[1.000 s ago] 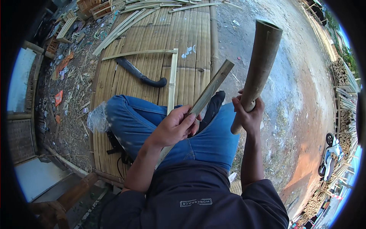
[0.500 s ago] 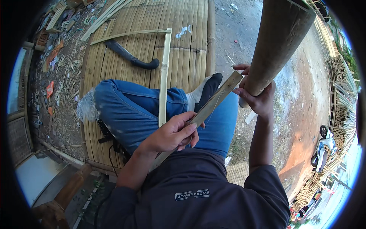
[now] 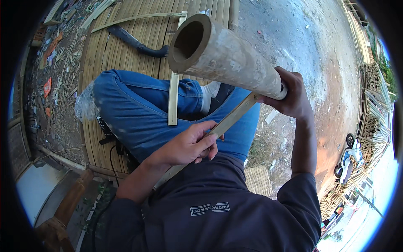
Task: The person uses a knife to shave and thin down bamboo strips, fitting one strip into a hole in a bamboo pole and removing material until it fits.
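Observation:
A flat bamboo strip [image 3: 235, 117] slants across my lap, with the fingers and thumb of my left hand [image 3: 194, 145] closed around it. My right hand [image 3: 294, 94] grips the near end of a thick, hollow bamboo tube [image 3: 241, 61], whose open far end tilts up and to the left. The strip's upper end meets the tube's underside by my right hand; whether they touch is hard to tell. Another pale bamboo strip [image 3: 173, 103] lies over my crossed leg, partly behind the tube. Beyond it rests a large knife [image 3: 134, 43] with a dark curved handle.
I sit on a slatted bamboo platform [image 3: 94, 67]. A thin bamboo strip [image 3: 138, 20] lies across its far part. Crumpled clear plastic [image 3: 86, 105] is beside my left knee. Litter covers the ground at left; a motorcycle [image 3: 348, 161] and stacked bamboo [image 3: 370, 122] stand at far right.
The tube has swung down and left from pointing away at upper right, so its open end now shows. My right hand has turned with it. My left hand keeps its hold on the strip.

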